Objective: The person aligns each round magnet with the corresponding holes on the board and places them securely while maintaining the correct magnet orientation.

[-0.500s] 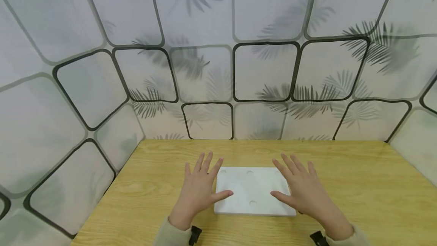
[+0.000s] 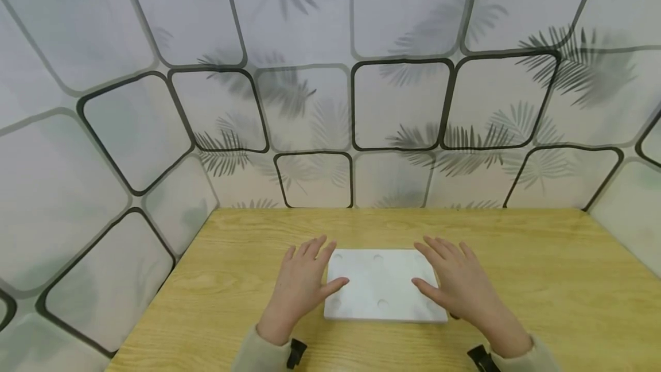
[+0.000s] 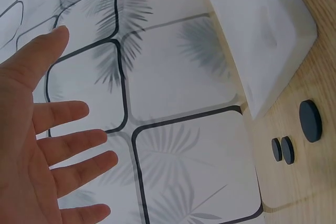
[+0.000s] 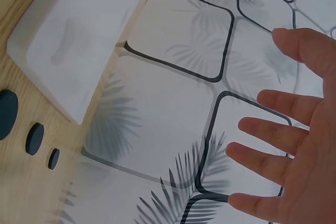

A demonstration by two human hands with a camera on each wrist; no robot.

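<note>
A flat white board (image 2: 379, 286) with several shallow round recesses lies on the table. My left hand (image 2: 299, 289) hovers by its left side, fingers spread and holding nothing. By the board's right side my right hand (image 2: 462, 286) is raised the same way, also holding nothing. Beside the board in the left wrist view are a larger black disc (image 3: 311, 120) and two smaller discs (image 3: 287, 150). The right wrist view shows three more black discs, a large one (image 4: 7, 114), a middle one (image 4: 34, 139) and a small one (image 4: 53, 158). In the head view the hands hide most discs.
The wooden table (image 2: 248, 234) reaches back to a wall covering (image 2: 403, 108) patterned with dark outlines and leaves. A similar side wall (image 2: 103, 280) stands along the left. Dark straps (image 2: 296, 353) sit at both wrists.
The fingers of both hands have tipped slightly forward, so they look shorter in the head view. The thumbs have risen a little. The board stays put.
</note>
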